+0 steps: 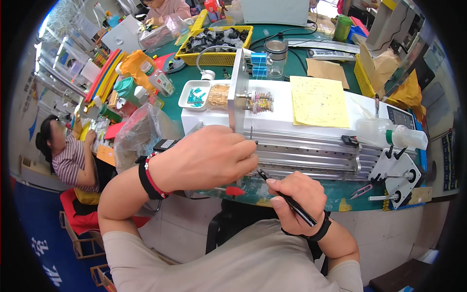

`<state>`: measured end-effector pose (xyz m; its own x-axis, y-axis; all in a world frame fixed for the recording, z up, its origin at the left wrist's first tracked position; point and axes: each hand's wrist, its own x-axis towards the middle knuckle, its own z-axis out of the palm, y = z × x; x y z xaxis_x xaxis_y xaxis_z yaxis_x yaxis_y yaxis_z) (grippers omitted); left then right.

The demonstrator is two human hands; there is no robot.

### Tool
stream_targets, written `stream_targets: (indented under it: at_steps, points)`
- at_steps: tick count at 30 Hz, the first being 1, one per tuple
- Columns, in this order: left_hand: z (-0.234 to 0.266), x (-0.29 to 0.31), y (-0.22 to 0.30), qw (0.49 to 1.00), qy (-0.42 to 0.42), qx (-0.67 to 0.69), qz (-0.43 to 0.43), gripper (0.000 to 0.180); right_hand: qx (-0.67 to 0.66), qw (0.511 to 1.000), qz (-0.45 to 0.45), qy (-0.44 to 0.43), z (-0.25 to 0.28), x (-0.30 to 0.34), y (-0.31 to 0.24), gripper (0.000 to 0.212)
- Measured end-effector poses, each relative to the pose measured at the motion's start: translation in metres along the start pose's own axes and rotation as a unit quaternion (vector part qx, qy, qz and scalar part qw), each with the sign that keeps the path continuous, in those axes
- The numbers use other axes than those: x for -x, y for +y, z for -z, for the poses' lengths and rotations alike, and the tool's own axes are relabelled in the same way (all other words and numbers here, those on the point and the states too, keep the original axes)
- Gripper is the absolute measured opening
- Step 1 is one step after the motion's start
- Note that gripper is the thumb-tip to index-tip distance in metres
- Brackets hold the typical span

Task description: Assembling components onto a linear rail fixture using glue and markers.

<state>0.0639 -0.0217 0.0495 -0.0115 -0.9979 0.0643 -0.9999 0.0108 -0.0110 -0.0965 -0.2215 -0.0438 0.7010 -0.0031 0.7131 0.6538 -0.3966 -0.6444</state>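
metal plate (237, 97) blocks L hand (214, 158) fwd, gap btwn R hand (300, 200) & snips (361, 191)

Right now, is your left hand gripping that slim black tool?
No, the right hand grips the slim black tool by its shaft.

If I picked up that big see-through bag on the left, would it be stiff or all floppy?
The clear plastic bag would probably be floppy, because its sides are wrinkled and crumpled. It may be light for its size, since the plastic looks thin, but I can't tell what's inside. Pushed, it might squash, as its sides bulge loosely.
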Motion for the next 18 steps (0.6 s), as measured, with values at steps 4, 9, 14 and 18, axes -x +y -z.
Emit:
stream_targets:
  at_steps: [4, 9, 14, 18]
  points:
    - [-0.002, -0.002, -0.009, 1.000, -0.016, 0.012, -0.019, 0.017, 0.005, 1.000, 0.001, -0.014, 0.001, -0.004, -0.001, 0.022]
    - [-0.011, -0.004, -0.010, 0.999, 0.007, 0.030, -0.007, 0.015, 0.018, 1.000, 0.016, -0.014, -0.010, -0.007, -0.002, 0.027]
    - [-0.012, -0.006, -0.008, 0.998, 0.056, 0.031, 0.000, 0.018, 0.075, 0.996, 0.046, -0.008, -0.017, -0.006, -0.011, 0.034]
    - [-0.007, 0.013, 0.009, 0.984, 0.151, 0.086, 0.035, 0.022, -0.017, 0.999, 0.002, 0.051, 0.027, 0.054, -0.044, 0.023]
